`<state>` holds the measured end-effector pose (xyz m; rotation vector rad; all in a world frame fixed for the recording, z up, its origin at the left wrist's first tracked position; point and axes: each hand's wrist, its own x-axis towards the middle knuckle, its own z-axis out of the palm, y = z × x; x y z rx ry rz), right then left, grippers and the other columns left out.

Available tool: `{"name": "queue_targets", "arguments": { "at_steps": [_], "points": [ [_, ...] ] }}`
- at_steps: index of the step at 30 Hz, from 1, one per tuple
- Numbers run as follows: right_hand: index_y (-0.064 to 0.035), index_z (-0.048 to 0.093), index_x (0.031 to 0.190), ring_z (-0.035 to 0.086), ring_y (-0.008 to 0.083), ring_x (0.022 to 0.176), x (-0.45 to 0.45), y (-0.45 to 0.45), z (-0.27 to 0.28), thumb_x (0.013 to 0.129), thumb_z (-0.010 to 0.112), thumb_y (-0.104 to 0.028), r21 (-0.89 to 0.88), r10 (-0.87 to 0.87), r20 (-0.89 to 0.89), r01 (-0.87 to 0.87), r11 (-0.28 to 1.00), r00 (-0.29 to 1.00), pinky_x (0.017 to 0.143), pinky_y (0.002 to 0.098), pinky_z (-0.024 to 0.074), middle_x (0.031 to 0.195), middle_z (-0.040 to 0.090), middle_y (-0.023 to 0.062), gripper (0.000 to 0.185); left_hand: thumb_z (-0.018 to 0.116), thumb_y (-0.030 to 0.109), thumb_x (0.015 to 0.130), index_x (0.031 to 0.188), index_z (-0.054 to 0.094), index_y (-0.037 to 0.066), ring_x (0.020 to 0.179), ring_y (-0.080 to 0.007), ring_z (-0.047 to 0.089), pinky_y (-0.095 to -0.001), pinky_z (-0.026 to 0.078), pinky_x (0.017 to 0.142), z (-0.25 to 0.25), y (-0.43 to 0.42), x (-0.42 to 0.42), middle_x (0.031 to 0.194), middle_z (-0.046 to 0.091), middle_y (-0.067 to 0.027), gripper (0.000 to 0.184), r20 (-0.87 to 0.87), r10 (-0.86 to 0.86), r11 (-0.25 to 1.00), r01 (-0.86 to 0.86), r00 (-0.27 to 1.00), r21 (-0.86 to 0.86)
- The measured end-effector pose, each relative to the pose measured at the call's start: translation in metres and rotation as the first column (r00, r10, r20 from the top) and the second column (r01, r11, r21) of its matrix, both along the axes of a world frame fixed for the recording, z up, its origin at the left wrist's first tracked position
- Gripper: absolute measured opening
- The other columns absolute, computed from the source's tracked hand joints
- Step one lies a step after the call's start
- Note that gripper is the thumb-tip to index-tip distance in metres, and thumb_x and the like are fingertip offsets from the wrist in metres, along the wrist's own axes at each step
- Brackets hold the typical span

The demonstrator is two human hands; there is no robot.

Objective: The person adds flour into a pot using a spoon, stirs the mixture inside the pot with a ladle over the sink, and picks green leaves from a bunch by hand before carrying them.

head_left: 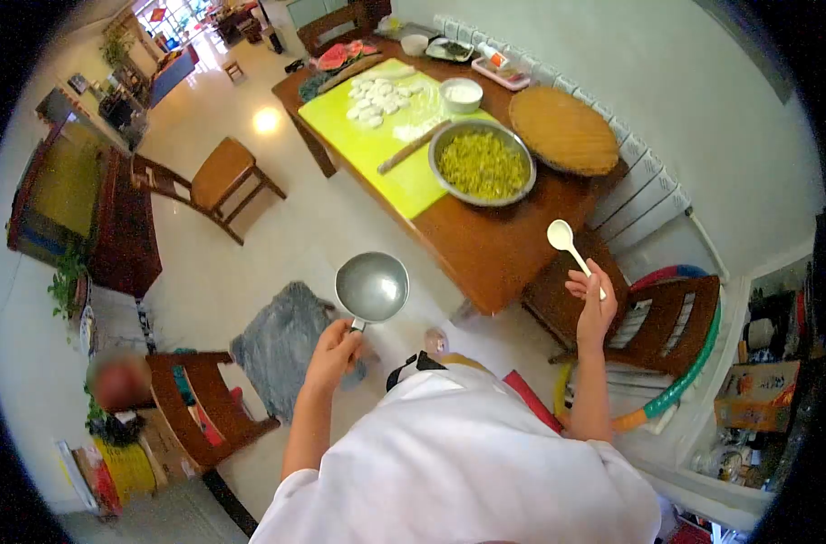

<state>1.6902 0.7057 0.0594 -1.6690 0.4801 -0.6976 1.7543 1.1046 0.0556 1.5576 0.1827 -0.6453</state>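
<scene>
One L hand grips shiny gry scoop, R hand closed on wht spoon.

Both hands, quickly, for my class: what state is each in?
Left hand: closed, holding a round, handled, grey metal pan.
Right hand: closed, holding a long-handled white spoon.

No legible text; print on the cardboard box too small and blurred.

Home dining rm — wooden table, chairs, potted plant.
</scene>
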Motion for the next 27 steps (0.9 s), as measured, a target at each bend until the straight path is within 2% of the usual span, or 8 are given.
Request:
{"name": "queue_targets", "arguments": {
  "at_steps": [4, 6, 7, 8, 10, 22, 24, 27],
  "points": [
    [0.0031, 0.049, 0.121, 0.059, 0.0126, 0.077, 0.080, -0.003, 0.014, 0.097, 0.040, -0.027, -0.039, 0.073, 0.041, -0.072, 0.997, 0.996, 0.071, 0.0268, 0.0472, 0.092, 0.063, 0.0096, 0.040, 0.050, 0.016, 0.087, 0.106, 0.051, 0.000, 0.045, -0.0044, 0.036, -0.0199, 0.029, 0.039, 0.011, -0.016, 0.065, 0.058, 0.043, 0.0029, 0.025, 0.014, 0.049, 0.999, -0.049, 0.999, 0.005],
    [0.0002, 0.054, 0.118, 0.053, 0.0110, 0.073, 0.118, -0.009, 0.015, 0.095, 0.042, -0.019, -0.218, 0.084, -0.017, -0.085, 0.972, 0.996, 0.068, 0.0246, 0.0473, 0.084, 0.058, 0.0053, 0.032, 0.051, 0.016, 0.087, 0.105, 0.050, 0.000, 0.044, -0.0041, 0.035, -0.0195, 0.028, 0.039, 0.012, -0.024, 0.097, 0.057, 0.043, 0.0032, 0.024, 0.016, 0.086, 0.996, -0.086, 0.996, -0.006],
    [-0.0012, 0.056, 0.116, 0.049, 0.0095, 0.072, 0.138, -0.011, 0.014, 0.095, 0.043, -0.016, -0.334, 0.097, 0.060, -0.071, 0.940, 0.993, 0.067, 0.0234, 0.0469, 0.081, 0.050, 0.0023, 0.029, 0.051, 0.016, 0.087, 0.105, 0.050, 0.000, 0.044, -0.0040, 0.035, -0.0192, 0.027, 0.038, 0.009, -0.026, 0.115, 0.057, 0.042, 0.0033, 0.024, 0.018, 0.059, 0.997, -0.058, 0.998, -0.049],
    [-0.0012, 0.056, 0.116, 0.049, 0.0095, 0.072, 0.155, -0.014, 0.013, 0.095, 0.043, -0.016, -0.338, 0.088, 0.064, -0.061, 0.939, 0.994, 0.067, 0.0234, 0.0469, 0.081, 0.050, 0.0023, 0.029, 0.051, 0.016, 0.087, 0.104, 0.050, -0.001, 0.044, -0.0039, 0.035, -0.0189, 0.027, 0.037, 0.006, -0.027, 0.134, 0.057, 0.041, 0.0034, 0.023, 0.022, 0.033, 0.995, -0.031, 0.999, -0.091],
    [-0.0006, 0.056, 0.116, 0.049, 0.0093, 0.075, 0.185, -0.018, 0.008, 0.095, 0.043, -0.017, -0.269, 0.098, 0.041, -0.083, 0.960, 0.994, 0.067, 0.0229, 0.0467, 0.082, 0.047, 0.0019, 0.029, 0.051, 0.017, 0.087, 0.106, 0.052, 0.002, 0.046, -0.0037, 0.035, -0.0176, 0.025, 0.037, 0.001, -0.030, 0.169, 0.061, 0.044, 0.0038, 0.024, 0.053, -0.011, 0.995, 0.016, 0.999, -0.102],
    [0.0009, 0.051, 0.120, 0.051, 0.0086, 0.071, 0.416, -0.015, -0.051, 0.093, 0.047, -0.020, 0.112, -0.019, -0.006, 0.019, 0.994, 1.000, 0.065, 0.0233, 0.0448, 0.082, 0.055, 0.0024, 0.034, 0.051, 0.017, 0.088, 0.110, 0.047, -0.002, 0.040, -0.0040, 0.032, -0.0194, 0.025, 0.034, -0.017, -0.051, 0.398, 0.056, 0.041, 0.0027, 0.029, 0.065, -0.251, 0.959, 0.258, 0.966, -0.120],
    [0.0018, 0.051, 0.120, 0.051, 0.0089, 0.069, 0.457, -0.023, -0.074, 0.093, 0.048, -0.020, 0.064, -0.043, -0.049, 0.046, 0.997, 0.998, 0.064, 0.0237, 0.0452, 0.081, 0.055, 0.0025, 0.035, 0.050, 0.018, 0.089, 0.111, 0.045, -0.003, 0.040, -0.0043, 0.033, -0.0194, 0.026, 0.034, -0.018, -0.057, 0.430, 0.056, 0.042, 0.0022, 0.031, 0.025, -0.304, 0.949, 0.305, 0.952, -0.084],
    [0.0018, 0.051, 0.120, 0.052, 0.0094, 0.068, 0.512, -0.029, -0.098, 0.092, 0.049, -0.018, 0.147, -0.065, -0.049, 0.071, 0.987, 0.997, 0.063, 0.0235, 0.0453, 0.081, 0.056, 0.0028, 0.034, 0.051, 0.019, 0.089, 0.113, 0.044, -0.004, 0.041, -0.0048, 0.034, -0.0195, 0.027, 0.035, -0.026, -0.066, 0.471, 0.056, 0.042, 0.0020, 0.034, -0.006, -0.336, 0.940, 0.334, 0.942, -0.075]
  ]
}}
